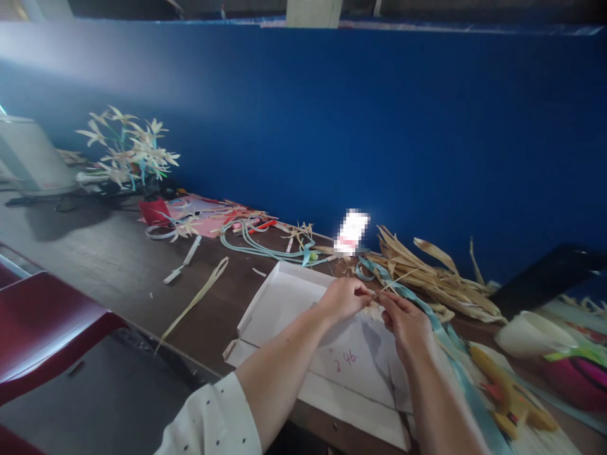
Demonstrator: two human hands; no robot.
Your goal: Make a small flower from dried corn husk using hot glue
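Observation:
Over an opened-out white cardboard box (279, 300), my left hand (345, 297) and my right hand (406, 319) meet fingertip to fingertip. Both are closed in a pinch on a thin, pale dried husk strip (401, 279), whose free end sticks out up and to the right. A few pale husk pieces (374, 310) show just under the fingers; whether they are joined to the strip I cannot tell. Handwritten red figures mark the box below my hands. Beyond my right hand lies a heap of dried husks (427, 272), with light-blue ribbon (403, 292) in front.
A yellow glue gun (505, 385) lies at the right, near a whitish cup (533, 333). A lit phone (351, 232) leans at the blue wall. Left are a looped pale strip (196, 297), coiled light-blue cord (251, 249), husk flowers (137, 148) and a red chair (52, 322).

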